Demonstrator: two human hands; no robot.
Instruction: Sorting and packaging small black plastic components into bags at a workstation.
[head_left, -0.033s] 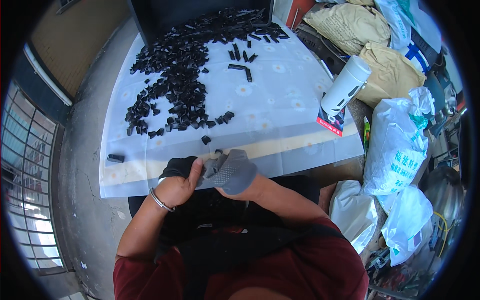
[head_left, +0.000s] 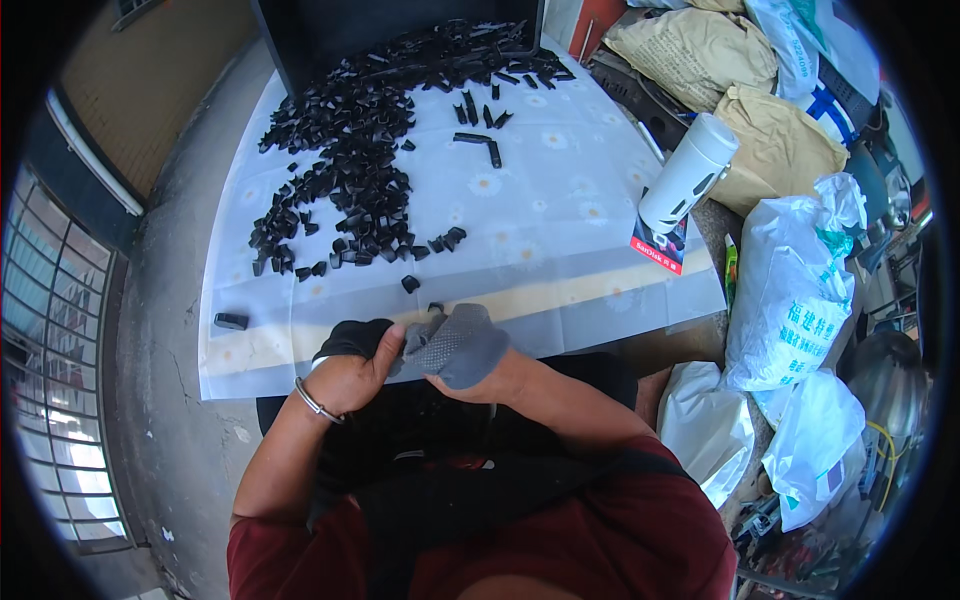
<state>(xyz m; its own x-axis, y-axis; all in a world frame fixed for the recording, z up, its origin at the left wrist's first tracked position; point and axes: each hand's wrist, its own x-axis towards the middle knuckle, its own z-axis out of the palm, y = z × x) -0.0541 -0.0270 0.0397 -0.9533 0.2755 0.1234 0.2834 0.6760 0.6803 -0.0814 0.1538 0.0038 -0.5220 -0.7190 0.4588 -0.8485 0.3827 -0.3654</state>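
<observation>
My left hand (head_left: 360, 362) wears a black glove that leaves the thumb bare, with a metal bracelet on the wrist. Against its thumb presses my right hand (head_left: 456, 346), in a grey dotted glove. Both are closed and meet at the near edge of the table (head_left: 560, 270); whatever lies between their fingers is hidden. Just beyond the right fingers sits a small black plastic piece (head_left: 436, 307), with another black piece (head_left: 410, 284) a little farther off. A large heap of similar black plastic pieces (head_left: 365, 185) spreads over the left and far side of the table.
At the far edge a black bin (head_left: 400, 25) stands tipped toward me. Two longer black pieces (head_left: 482, 140) lie mid-table; one dark block (head_left: 231, 321) is at the near left. A white bottle (head_left: 690, 172) stands on the right by a red card (head_left: 655, 255). Sacks (head_left: 800, 290) crowd the right side.
The right hand's grey-gloved fingers have turned slightly and closed nearer to the left thumb. The pieces on the table keep their places.
</observation>
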